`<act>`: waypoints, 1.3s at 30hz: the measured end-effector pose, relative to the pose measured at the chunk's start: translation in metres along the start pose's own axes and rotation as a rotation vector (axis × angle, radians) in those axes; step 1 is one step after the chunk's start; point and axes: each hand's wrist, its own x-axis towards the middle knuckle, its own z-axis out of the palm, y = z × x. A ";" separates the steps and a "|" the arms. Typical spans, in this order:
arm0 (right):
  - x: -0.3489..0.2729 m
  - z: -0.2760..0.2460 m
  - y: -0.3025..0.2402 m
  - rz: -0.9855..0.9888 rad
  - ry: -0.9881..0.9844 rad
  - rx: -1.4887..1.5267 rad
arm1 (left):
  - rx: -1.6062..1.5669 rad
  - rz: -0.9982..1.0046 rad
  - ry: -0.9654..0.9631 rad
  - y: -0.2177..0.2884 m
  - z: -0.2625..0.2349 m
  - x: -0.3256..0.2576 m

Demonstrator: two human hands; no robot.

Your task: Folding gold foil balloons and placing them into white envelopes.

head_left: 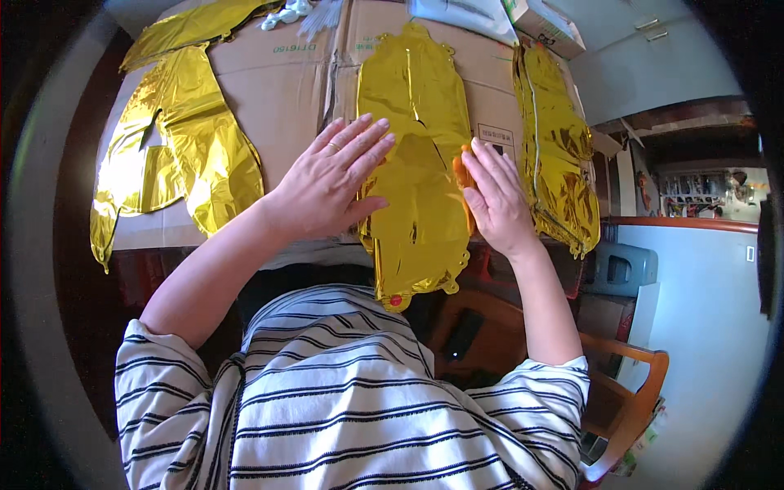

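A deflated gold foil balloon (416, 90) lies flat in front of me on cardboard, its near end hanging past the cardboard's front edge. A small red spot (396, 300) marks that end. My left hand (331, 180) is at the balloon's left edge, fingers stretched out and tips over the foil. At the right edge rests my right hand (496, 196), fingers straight and close together, turned partly on its side. Orange patches in the foil beside it look like the hand's reflection. Neither hand grips anything that I can see.
Another gold foil balloon (192, 106), shaped like a letter A, lies at left; a further gold foil piece (188, 33) is behind it. A narrow gold foil balloon (559, 139) lies at right. White items (286, 15) sit at the back. A wooden chair (641, 392) stands at lower right.
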 end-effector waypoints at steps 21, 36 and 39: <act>-0.018 -0.022 -0.009 -0.025 0.164 0.059 | 0.033 -0.076 0.006 0.008 -0.014 -0.008; -0.100 0.025 -0.099 0.974 0.207 1.627 | -0.010 0.138 0.132 0.048 0.006 -0.062; -0.095 0.030 -0.098 1.019 0.147 1.723 | 0.105 0.173 0.078 0.053 0.011 -0.055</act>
